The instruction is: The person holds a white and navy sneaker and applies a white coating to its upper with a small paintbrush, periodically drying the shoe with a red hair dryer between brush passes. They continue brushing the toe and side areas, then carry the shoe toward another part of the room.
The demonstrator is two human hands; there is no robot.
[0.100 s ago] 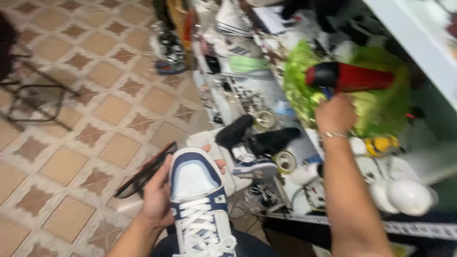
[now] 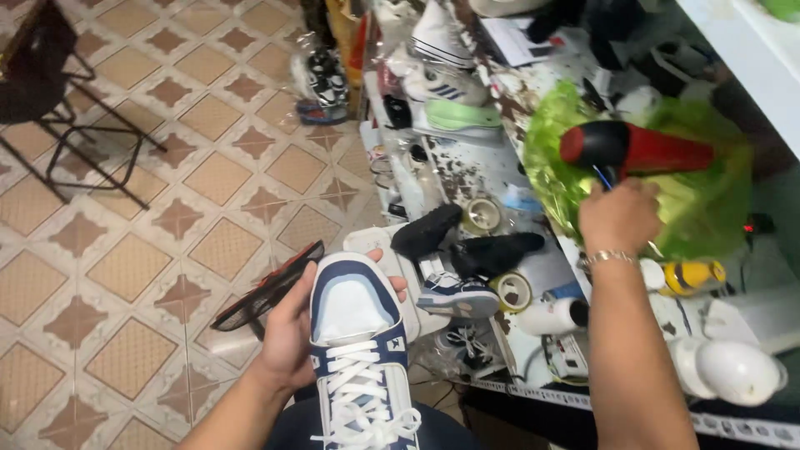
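- Your left hand (image 2: 287,333) cups a blue-and-white sneaker (image 2: 358,350), fingers wrapped under its toe.
- Your right hand (image 2: 621,217) grips a red hairdryer (image 2: 637,148), fingers curled shut.

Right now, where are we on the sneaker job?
Done: the sneaker looks clean on its white toe and is laced. In hand: the left hand cups its toe end over the lap, while the right hand is at the handle of the red and black hair dryer on the bench. Left: the dryer is not yet pointed at the shoe; whether it runs cannot be told.
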